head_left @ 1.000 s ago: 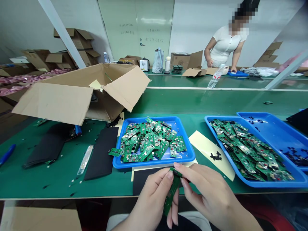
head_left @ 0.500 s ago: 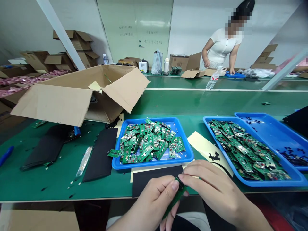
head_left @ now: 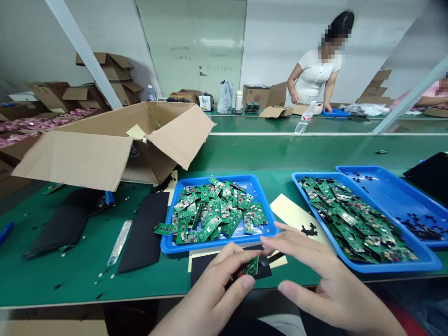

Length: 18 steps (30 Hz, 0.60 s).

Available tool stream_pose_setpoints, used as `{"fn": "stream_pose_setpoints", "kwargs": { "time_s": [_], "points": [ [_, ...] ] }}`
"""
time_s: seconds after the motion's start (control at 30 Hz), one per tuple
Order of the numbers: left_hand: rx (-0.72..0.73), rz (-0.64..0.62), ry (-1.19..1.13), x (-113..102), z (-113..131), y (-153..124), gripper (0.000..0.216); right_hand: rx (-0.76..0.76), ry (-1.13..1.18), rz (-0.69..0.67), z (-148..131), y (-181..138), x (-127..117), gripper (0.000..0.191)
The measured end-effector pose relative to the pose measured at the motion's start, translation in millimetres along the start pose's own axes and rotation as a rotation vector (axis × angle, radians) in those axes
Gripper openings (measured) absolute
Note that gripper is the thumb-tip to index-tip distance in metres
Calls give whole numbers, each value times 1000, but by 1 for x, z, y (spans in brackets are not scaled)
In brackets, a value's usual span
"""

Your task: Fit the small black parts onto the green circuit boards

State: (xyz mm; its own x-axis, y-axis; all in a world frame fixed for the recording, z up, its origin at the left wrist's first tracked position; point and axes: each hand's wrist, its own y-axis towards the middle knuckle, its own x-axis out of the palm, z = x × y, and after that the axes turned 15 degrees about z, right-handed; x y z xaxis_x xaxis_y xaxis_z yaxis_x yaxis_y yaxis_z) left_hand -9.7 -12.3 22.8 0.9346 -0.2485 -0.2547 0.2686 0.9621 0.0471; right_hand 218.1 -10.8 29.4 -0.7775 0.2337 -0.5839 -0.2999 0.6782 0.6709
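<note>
My left hand (head_left: 213,291) is closed on a small green circuit board (head_left: 249,268), pinched between thumb and fingers above the near table edge. My right hand (head_left: 320,280) hovers just right of it with fingers spread, holding nothing. Right behind the hands a black foam sheet (head_left: 206,266) lies on a yellow backing sheet (head_left: 296,215). Beyond them stands a blue tray (head_left: 259,186) piled with several green circuit boards (head_left: 213,210).
A second blue tray (head_left: 427,261) full of boards and a third blue tray (head_left: 392,186) with small black bits sit at right. An open cardboard box (head_left: 105,144) lies at left, with black foam sheets (head_left: 143,233) beside it. A person in white stands across the green conveyor (head_left: 280,149).
My right hand let go of the board and opened, drawing off to the right. My left hand turned the board from edge-on to face-up and moved it forward over the black sheet.
</note>
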Motion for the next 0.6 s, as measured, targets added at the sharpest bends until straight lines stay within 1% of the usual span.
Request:
{"fn": "stream_pose_setpoints", "kwargs": {
  "time_s": [0.03, 0.07, 0.13, 0.2, 0.27, 0.33, 0.4, 0.47, 0.53, 0.6],
  "points": [
    [31, -10, 6, -2, -2, 2, 36, 36, 4, 10, -1, -1, 0, 39],
    [65, 7, 9, -3, -4, 3, 37, 66, 6, 35, -3, -2, 1, 36],
    [158, 93, 26, -2, -12, 5, 39, 113, 15, 105, -6, -2, 4, 23],
    [260, 182, 56, 0, -19, 6, 39, 121, 42, 147, -10, 0, 8, 15],
    [339, 260, 96, 3, -24, 7, 41, 75, 82, 150, -14, 5, 10, 14],
    [394, 340, 147, 4, -26, 7, 43, -19, 87, 156, -18, 8, 10, 13],
    [440, 412, 206, 5, -26, 7, 43, -127, 38, 176, -20, 11, 10, 14],
    [470, 462, 241, 6, -24, 8, 41, -196, -23, 186, -23, 11, 12, 16],
    [485, 492, 235, 6, -23, 8, 38, -228, -64, 205, -24, 11, 15, 17],
    [484, 506, 199, 8, -24, 8, 37, -252, -87, 261, -26, 11, 19, 21]
  ]
}}
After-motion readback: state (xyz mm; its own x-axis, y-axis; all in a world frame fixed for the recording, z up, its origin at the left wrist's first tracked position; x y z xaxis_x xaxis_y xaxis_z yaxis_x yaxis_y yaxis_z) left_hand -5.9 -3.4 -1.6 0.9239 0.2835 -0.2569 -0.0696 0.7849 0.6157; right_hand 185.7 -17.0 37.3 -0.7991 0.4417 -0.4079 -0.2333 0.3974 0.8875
